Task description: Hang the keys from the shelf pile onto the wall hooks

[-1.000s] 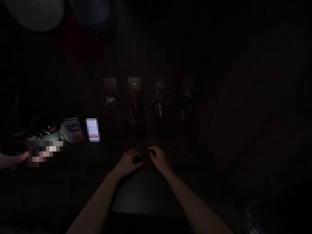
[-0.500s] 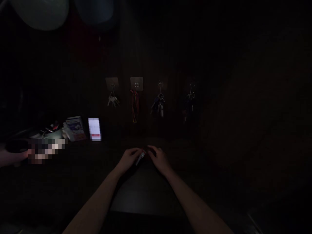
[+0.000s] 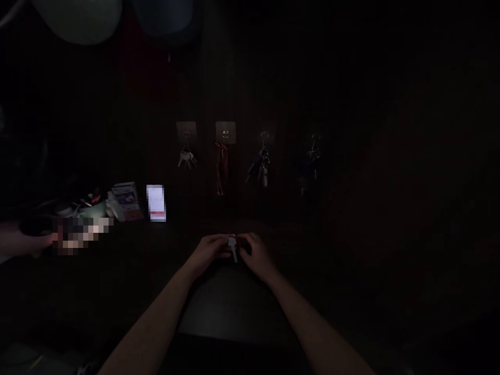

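Note:
A silver key (image 3: 233, 249) with a bit of red at its head hangs between my hands over the dark tabletop, its blade pointing down toward me. My left hand (image 3: 209, 252) pinches the key's head from the left, thumb and fingers closed. From the right, the curled fingers of my right hand (image 3: 255, 254) meet the red part at the key's head. Dim light hides exactly how the fingertips grip it.
Key bunches (image 3: 187, 158) and a red-orange cord (image 3: 221, 166) hang from wall hooks. A lit, blurred-out phone screen (image 3: 156, 203) stands by a small box (image 3: 128, 202). At left, another person's arm (image 3: 23, 240) reaches in. Caps (image 3: 80, 18) hang above.
The key has turned from slanting down-left to pointing almost straight down. My right fingers have come in to the key's head. The whole view has shifted slightly.

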`<state>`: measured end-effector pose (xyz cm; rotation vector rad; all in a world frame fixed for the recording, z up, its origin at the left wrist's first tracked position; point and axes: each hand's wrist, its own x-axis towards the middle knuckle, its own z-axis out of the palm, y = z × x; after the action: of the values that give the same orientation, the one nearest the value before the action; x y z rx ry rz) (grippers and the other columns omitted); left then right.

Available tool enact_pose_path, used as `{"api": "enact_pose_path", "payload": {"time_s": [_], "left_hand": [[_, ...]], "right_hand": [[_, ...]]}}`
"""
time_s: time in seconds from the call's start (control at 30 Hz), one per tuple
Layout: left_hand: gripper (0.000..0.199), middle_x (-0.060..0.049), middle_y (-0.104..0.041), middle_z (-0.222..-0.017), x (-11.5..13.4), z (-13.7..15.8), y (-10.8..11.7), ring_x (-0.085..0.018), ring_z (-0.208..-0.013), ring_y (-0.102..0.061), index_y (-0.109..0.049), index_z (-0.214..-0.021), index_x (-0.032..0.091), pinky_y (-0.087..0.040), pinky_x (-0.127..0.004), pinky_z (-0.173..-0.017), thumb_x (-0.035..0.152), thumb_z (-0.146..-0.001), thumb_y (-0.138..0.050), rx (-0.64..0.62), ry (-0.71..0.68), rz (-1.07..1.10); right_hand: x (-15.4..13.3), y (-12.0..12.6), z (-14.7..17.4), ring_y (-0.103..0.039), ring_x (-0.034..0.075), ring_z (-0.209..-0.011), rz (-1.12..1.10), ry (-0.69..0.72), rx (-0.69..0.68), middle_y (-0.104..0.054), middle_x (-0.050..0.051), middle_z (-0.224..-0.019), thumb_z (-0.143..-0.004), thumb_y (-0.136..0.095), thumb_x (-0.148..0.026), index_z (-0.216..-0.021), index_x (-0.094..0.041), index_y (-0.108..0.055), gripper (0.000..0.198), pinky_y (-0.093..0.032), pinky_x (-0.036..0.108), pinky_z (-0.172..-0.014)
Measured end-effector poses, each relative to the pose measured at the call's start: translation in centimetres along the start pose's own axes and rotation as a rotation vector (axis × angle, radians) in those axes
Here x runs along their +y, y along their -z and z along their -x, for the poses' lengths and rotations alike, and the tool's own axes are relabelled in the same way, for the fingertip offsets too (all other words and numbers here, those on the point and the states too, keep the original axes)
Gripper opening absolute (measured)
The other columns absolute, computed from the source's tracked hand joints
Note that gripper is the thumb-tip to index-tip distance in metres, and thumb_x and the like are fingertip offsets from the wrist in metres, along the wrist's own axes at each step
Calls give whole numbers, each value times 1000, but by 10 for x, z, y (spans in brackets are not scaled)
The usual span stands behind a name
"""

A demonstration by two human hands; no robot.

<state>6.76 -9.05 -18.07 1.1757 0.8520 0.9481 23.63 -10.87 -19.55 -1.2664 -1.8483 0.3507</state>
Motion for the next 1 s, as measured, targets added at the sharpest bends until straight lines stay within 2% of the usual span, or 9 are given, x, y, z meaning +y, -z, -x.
{"api": "enact_pose_path", "payload": {"time_s": [0.1,0.23,0.47,0.67,0.8,0.9,1.0], "left_hand": [[32,-11,-68,-99,0,0,1,-17,-82,-65,-67,-97,15,-52,-24,-66,36,-74,-63,11,-6,-5],[35,-12,-69,-96,1,0,1,-19,-84,-65,-66,-99,14,-52,-25,-64,37,-73,-63,24,-6,-13],[35,-12,-68,-97,4,2,-1,-18,-80,-65,-66,-98,14,-49,-22,-58,37,-71,-63,63,10,-67],[30,-9,-67,-90,7,3,-3,-16,-74,-63,-66,-94,13,-44,-19,-52,32,-71,-60,121,0,-105],[28,-8,-68,-86,5,1,-1,-14,-72,-61,-66,-92,13,-42,-20,-56,31,-72,-57,171,-46,-156],[28,-7,-68,-83,4,0,-1,-14,-72,-61,-67,-89,13,-42,-21,-60,32,-72,-56,173,-68,-217],[27,-6,-68,-79,4,0,-4,-14,-70,-60,-67,-88,14,-42,-22,-60,33,-72,-56,160,-61,-264]], "right_hand": [[-1,0,0,-53,18,-93,-5,-23,27,-60,4,-96,-71,-53,-12,-99,-21,-57,29,-41,33,-82],[-2,-1,0,-54,18,-86,36,-64,-45,-62,4,-89,-72,-59,-20,-92,-20,-59,20,-41,31,-77],[0,-3,0,-54,18,-86,117,-86,-121,-63,3,-87,-72,-59,-19,-80,-21,-62,9,-38,30,-78],[-2,1,1,-55,16,-77,7,-111,-117,-63,-1,-78,-71,-57,-17,-73,-22,-58,6,-37,27,-70],[0,2,-2,-52,13,-62,-182,-181,-15,-59,-3,-69,-70,-54,-22,-70,-22,-56,1,-37,24,-60],[4,1,-5,-51,13,-62,-326,-231,110,-55,-4,-63,-66,-56,-24,-65,-21,-53,5,-38,24,-60],[4,3,-8,-50,13,-59,-443,-272,161,-53,-5,-59,-62,-59,-26,-63,-20,-53,8,-38,24,-58]]}}
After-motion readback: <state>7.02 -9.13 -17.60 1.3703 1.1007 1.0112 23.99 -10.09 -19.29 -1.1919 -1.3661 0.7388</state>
